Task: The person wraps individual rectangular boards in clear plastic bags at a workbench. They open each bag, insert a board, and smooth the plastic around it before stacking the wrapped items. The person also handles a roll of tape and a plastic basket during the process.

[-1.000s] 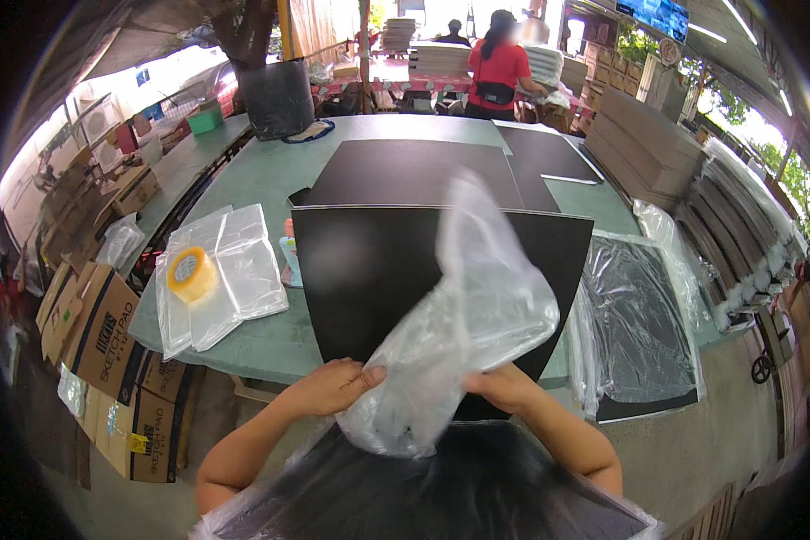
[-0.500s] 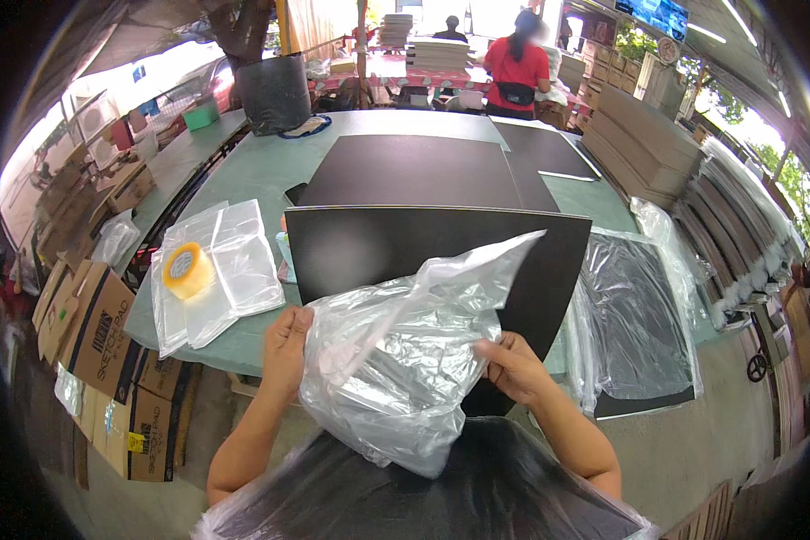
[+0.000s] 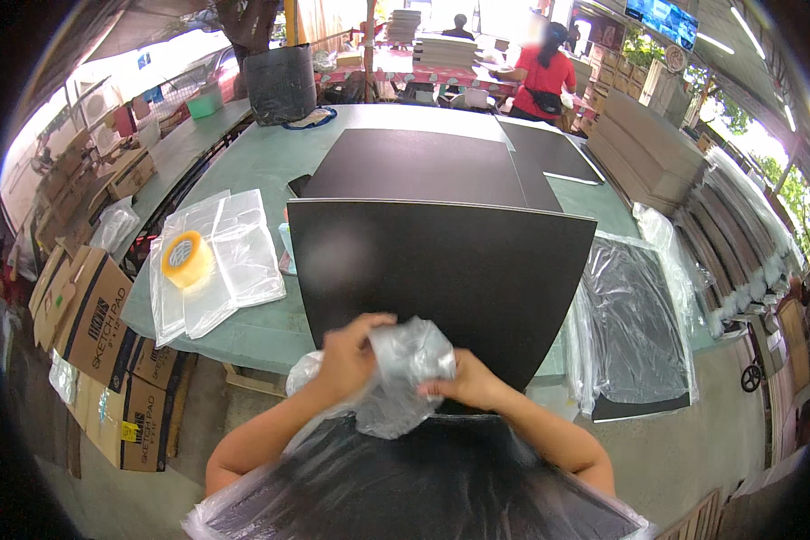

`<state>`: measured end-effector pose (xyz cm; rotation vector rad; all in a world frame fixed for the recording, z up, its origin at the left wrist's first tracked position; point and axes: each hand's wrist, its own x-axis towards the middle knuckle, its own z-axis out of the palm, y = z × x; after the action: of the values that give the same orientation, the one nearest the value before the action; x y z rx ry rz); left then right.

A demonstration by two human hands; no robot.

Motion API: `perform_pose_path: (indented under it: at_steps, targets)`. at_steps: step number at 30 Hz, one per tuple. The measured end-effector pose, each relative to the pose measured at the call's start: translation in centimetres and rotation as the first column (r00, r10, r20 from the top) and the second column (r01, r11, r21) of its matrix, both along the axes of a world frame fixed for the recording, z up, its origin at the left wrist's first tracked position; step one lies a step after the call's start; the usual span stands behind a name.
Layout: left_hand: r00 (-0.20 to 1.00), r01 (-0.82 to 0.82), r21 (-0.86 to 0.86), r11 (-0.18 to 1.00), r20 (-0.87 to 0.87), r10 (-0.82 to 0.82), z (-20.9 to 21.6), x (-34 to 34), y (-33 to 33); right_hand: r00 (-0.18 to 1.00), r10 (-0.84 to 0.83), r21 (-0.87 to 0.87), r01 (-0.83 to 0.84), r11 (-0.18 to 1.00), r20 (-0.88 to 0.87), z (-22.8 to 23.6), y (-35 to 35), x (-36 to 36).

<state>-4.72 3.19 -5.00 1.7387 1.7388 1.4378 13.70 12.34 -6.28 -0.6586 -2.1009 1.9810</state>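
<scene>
Right hand [image 3: 472, 382] pinched the crumpled plastic [image 3: 409, 355] at its four o'clock edge; left hand [image 3: 344, 360] met it at nine, too blurred for me to tell its grip. I judged the step gathering; any next move called for a firm hold. Beyond, black board [image 3: 459, 265] blocked twelve; tape [image 3: 200, 267] on bags [image 3: 243, 256] lay at ten, wrapped board [image 3: 641, 324] at three.

Daylight is overexposing the background [image 3: 504, 22]; motion is blurring the left fingers [image 3: 374, 320]; fisheye distortion is bending edges near the rim.
</scene>
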Motion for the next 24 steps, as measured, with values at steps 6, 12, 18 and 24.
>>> perform_pose_path:
  at_steps: [6, 12, 18, 24]
  targets:
    - [0.978, -0.133, 0.01, 0.991, 0.165, 0.13, 0.2, -3.7, 1.5, 0.959, 0.212, 0.148, -0.241, 0.959, 0.188, -3.2, 1.3, 2.8]
    - [0.969, -0.187, 0.024, 0.982, -0.16, 0.188, 3.2, -4.4, 0.5, 0.982, -0.075, 0.337, 0.012, 0.941, 0.174, -1.6, 1.6, 0.7]
    - [0.994, 0.111, -0.286, 0.952, 0.029, -0.107, 6.6, 2.6, -3.6, 0.994, -0.1, -0.438, 0.07, 0.896, -0.045, -0.4, 0.4, 0.1]
    - [0.912, 0.342, -0.401, 0.85, 0.359, -0.197, 2.5, 1.5, -1.5, 0.997, -0.055, -0.656, 0.002, 0.754, -0.059, -0.5, 1.0, 1.1]
